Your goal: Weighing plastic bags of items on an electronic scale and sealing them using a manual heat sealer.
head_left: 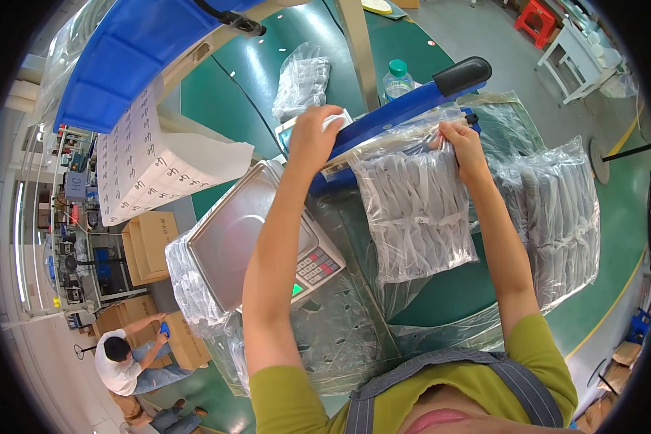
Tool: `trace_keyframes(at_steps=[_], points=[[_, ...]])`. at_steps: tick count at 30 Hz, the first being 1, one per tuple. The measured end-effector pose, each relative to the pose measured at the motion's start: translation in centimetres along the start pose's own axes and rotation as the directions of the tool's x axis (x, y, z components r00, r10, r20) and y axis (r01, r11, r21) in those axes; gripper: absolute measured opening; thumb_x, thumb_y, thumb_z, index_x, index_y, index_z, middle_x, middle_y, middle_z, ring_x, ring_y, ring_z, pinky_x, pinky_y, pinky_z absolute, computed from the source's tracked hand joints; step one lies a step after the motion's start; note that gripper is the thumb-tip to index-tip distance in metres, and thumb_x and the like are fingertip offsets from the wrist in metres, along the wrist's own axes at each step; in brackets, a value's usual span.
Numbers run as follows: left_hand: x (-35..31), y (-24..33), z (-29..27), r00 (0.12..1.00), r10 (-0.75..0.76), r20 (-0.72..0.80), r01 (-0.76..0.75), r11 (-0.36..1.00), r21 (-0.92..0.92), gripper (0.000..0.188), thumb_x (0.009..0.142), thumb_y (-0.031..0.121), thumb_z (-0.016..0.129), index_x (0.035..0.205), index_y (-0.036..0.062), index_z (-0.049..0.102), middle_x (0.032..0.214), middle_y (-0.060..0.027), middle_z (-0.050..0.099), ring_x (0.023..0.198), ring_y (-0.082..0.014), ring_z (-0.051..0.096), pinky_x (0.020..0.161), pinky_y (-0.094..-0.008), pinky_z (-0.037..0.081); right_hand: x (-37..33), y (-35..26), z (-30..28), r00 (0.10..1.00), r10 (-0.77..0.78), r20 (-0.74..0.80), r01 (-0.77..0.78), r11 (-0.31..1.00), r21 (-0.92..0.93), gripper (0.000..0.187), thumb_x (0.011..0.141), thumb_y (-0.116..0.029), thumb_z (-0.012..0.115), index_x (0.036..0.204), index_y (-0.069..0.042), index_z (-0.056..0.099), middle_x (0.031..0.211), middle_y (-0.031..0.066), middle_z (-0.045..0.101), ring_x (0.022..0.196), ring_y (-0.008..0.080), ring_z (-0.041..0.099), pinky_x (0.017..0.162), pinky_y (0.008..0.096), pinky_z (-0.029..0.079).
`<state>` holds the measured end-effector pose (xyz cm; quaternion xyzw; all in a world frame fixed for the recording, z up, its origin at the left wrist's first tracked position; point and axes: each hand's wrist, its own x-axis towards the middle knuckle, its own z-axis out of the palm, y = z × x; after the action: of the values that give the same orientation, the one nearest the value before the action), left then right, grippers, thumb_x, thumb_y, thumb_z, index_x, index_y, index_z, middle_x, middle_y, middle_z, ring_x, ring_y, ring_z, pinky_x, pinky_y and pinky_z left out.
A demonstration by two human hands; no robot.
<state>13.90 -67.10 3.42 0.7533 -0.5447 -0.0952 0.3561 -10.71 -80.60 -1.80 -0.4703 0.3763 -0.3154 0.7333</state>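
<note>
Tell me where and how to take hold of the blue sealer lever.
Best wrap around the black grip at the right-hand end of the blue sealer lever, probably coming from above and the right. The grip is thick, rounded and elongated, slanting up to the right, its upper side exposed. The right hand, below it in the picture, pinches the clear plastic bag.

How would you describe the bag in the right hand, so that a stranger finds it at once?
On the green table, find the blue lever with a black grip. Just below it in the picture is a clear bag packed with greyish pieces. Unlike the other bag farther right, this one is pinched at its upper edge by the right hand.
</note>
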Motion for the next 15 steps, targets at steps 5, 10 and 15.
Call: trace_keyframes(at_steps=[5, 10, 15], points=[[4.6, -2.0, 2.0, 0.770, -0.265, 0.580, 0.260, 0.961, 0.095, 0.027, 0.083, 0.025, 0.055, 0.102, 0.0082, 0.064, 0.095, -0.0040, 0.064, 0.080, -0.0142, 0.058, 0.073, -0.0281, 0.045, 1.2, 1.0, -0.1, 1.000, -0.014, -0.024, 0.012, 0.998, -0.066, 0.021, 0.088, -0.018, 0.054, 0.074, -0.004, 0.058, 0.066, 0.0050, 0.061, 0.057, 0.0095, 0.055, 0.058, 0.0212, 0.042], [4.8, -3.1, 2.3, 0.668, -0.348, 0.658, 0.360, 0.925, 0.124, 0.022, 0.080, 0.022, 0.057, 0.093, 0.0070, 0.066, 0.087, -0.0053, 0.064, 0.077, -0.0142, 0.058, 0.071, -0.0287, 0.044, 2.0, 1.6, -1.0, 0.999, -0.040, -0.022, 0.037, 0.994, -0.105, 0.019, 0.087, -0.017, 0.054, 0.074, -0.004, 0.058, 0.069, 0.0048, 0.062, 0.063, 0.0089, 0.054, 0.059, 0.0212, 0.042], [3.9, -3.3, 3.2, 0.743, -0.370, 0.558, 0.422, 0.906, 0.038, 0.013, 0.081, 0.015, 0.056, 0.084, 0.0051, 0.064, 0.077, -0.0005, 0.062, 0.071, -0.0082, 0.054, 0.064, -0.0258, 0.042, 0.5, -3.4, -2.4, 0.762, -0.499, -0.413, 0.434, 0.866, -0.247, 0.020, 0.087, -0.010, 0.049, 0.104, 0.000, 0.054, 0.096, 0.0072, 0.059, 0.091, 0.0166, 0.054, 0.085, 0.0282, 0.040]])
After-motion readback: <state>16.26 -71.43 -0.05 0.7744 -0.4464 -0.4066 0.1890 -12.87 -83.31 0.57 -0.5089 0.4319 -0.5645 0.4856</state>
